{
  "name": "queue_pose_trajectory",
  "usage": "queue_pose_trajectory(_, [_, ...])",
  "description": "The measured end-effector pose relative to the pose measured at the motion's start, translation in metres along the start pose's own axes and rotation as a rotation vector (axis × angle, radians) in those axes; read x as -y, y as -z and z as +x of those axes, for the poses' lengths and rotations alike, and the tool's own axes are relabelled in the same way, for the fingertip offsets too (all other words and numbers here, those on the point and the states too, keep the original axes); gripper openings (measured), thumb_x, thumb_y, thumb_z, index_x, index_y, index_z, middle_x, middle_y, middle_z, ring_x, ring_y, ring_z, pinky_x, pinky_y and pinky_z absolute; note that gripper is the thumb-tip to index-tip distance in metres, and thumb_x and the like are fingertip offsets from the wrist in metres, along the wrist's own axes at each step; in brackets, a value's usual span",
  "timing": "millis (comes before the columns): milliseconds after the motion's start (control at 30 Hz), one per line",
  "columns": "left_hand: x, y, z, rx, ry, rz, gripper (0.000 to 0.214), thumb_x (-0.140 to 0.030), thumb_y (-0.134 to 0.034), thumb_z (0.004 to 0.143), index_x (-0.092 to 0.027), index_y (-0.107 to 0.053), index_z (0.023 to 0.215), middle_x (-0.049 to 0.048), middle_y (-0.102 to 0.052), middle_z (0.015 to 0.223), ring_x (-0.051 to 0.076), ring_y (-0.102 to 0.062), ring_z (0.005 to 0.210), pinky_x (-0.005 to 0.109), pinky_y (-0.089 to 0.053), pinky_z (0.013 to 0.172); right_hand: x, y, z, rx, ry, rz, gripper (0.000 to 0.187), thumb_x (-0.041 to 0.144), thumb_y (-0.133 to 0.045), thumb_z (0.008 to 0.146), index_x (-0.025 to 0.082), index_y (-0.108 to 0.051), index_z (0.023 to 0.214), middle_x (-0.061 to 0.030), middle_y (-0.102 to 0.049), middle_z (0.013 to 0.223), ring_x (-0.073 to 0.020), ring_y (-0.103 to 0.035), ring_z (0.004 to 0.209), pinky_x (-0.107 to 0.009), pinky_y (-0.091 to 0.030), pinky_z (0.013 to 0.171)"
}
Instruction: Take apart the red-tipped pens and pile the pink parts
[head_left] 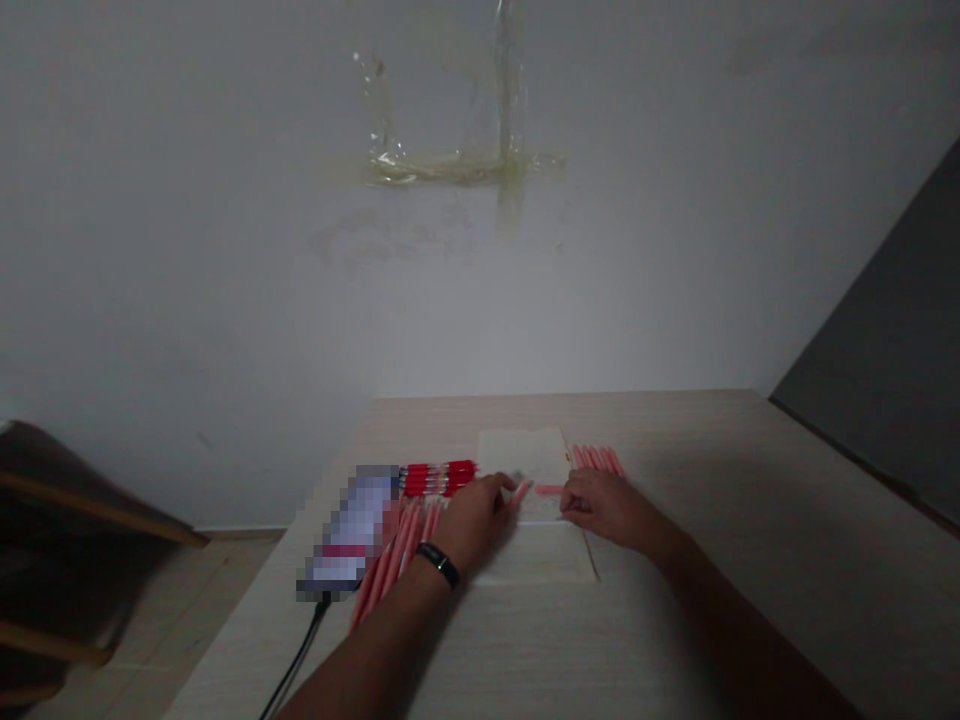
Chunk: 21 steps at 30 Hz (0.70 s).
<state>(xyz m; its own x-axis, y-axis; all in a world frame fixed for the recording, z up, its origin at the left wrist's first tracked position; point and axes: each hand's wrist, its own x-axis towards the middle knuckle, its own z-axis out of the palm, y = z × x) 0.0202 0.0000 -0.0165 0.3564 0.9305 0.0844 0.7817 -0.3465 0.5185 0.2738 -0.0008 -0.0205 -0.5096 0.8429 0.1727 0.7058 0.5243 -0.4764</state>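
My left hand [476,518], with a black band on its wrist, is closed in a pinch on one end of a pink pen [523,492]. My right hand [600,506] is closed on the other pink piece [550,489], which points toward the left hand. Both hands hover over a pale paper sheet [529,455] lying on the wooden table [750,520]. Several pink pens [394,562] lie left of my left wrist. A row of red-capped pens [439,477] sits behind them. A few more pink pens [596,458] lie behind my right hand.
A blurred-out phone [352,535] with a black cable [300,655] lies near the table's left edge. A dark wooden chair [52,560] stands at the far left. The white wall behind carries old tape [450,165]. A dark panel [892,400] borders the table on the right.
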Motion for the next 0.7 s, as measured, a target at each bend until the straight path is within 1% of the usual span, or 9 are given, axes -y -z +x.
queue_pose_trajectory(167, [-0.0006,-0.0010,-0.0004,-0.015,-0.012,0.003,0.035,-0.047,-0.048,0.097,-0.020,-0.069,0.103,0.0057,-0.072,0.082,0.017,-0.063,0.069,0.026,-0.039,0.062,-0.0014,-0.0004,0.0008,0.033,-0.010,0.004,0.006,0.018,-0.064,0.082,0.021,-0.069,0.081,-0.0028,-0.068,0.084,-0.0193,-0.061,0.086,-0.029,-0.041,0.079])
queue_pose_trajectory(367, [-0.0033,-0.0008,0.0002,-0.011,-0.014,0.001,0.040,-0.048,-0.042,0.099,-0.020,-0.070,0.097,0.0066,-0.073,0.084,0.017,-0.064,0.069,0.026,-0.040,0.063,0.0000,0.0012,0.0009,0.070,-0.010,0.046,0.005,0.015,-0.066,0.081,0.019,-0.068,0.080,-0.0030,-0.067,0.084,-0.0173,-0.061,0.081,-0.026,-0.040,0.072])
queue_pose_trajectory(567, [-0.0012,-0.0030,0.0005,-0.058,0.007,0.037,0.038,-0.047,-0.044,0.098,-0.019,-0.070,0.101,0.0092,-0.071,0.098,0.018,-0.065,0.078,0.026,-0.042,0.065,-0.0037,-0.0009,-0.0007,0.115,-0.002,0.048,0.004,0.016,-0.069,0.079,0.019,-0.069,0.081,-0.0026,-0.066,0.085,-0.0168,-0.060,0.082,-0.025,-0.040,0.072])
queue_pose_trajectory(700, [-0.0002,-0.0043,0.0009,-0.082,-0.050,0.015,0.028,-0.039,-0.049,0.097,-0.020,-0.069,0.103,0.0083,-0.067,0.102,0.018,-0.063,0.086,0.026,-0.045,0.072,-0.0038,-0.0036,-0.0020,0.132,-0.025,0.067,0.008,0.013,-0.069,0.076,0.019,-0.068,0.082,-0.0016,-0.065,0.085,-0.0150,-0.060,0.079,-0.023,-0.039,0.070])
